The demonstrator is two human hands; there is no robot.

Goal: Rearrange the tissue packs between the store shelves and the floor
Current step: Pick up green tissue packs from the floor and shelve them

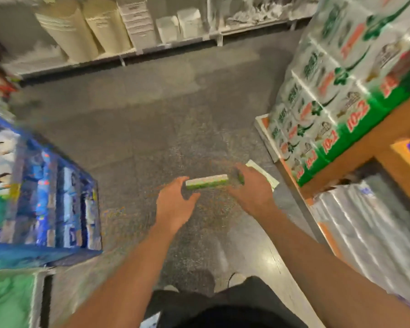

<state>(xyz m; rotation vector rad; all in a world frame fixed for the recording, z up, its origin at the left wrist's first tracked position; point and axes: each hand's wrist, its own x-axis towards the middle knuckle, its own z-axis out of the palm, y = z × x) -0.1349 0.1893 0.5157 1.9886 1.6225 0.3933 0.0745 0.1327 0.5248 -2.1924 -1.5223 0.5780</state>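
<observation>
Slim, flat green-and-white tissue pack (pixel 207 181) clasped endwise between left hand (pixel 174 204) and right hand (pixel 251 185)

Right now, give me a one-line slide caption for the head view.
Both hands, left hand and right hand, hold a small green-and-white tissue pack above the aisle floor.

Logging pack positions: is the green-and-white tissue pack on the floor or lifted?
Lifted: the green-and-white tissue pack is between the left hand and right hand, above the floor.
</observation>
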